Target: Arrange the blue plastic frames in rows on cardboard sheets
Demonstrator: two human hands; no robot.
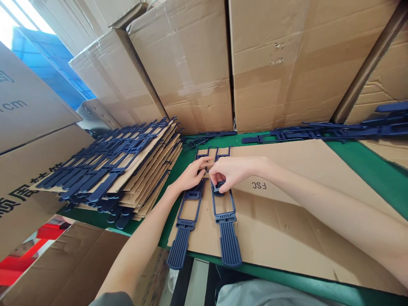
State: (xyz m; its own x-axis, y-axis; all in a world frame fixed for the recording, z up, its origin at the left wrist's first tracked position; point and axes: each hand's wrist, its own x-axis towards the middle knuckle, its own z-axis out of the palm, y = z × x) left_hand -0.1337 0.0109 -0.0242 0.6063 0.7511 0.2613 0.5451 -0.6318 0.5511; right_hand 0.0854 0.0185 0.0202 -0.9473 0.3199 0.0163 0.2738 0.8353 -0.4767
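The right hand (225, 171) pinches a dark piece (218, 189) midway along the right blue frame (225, 217), beyond its ribbed end (230, 244); whether the left hand (192, 174) alongside grips anything, I cannot tell

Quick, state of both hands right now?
Left hand: fingers over the left navy plastic frame with ribbed paddle end; open or closed, cannot tell.
Right hand: fingers curled closed on the matching right frame.

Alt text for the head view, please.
A person's right hand pinches a dark piece over one of two navy frames on a cardboard sheet, left hand alongside. To the left is a stack of cardboard sheets and similar frames; large cartons stand behind.
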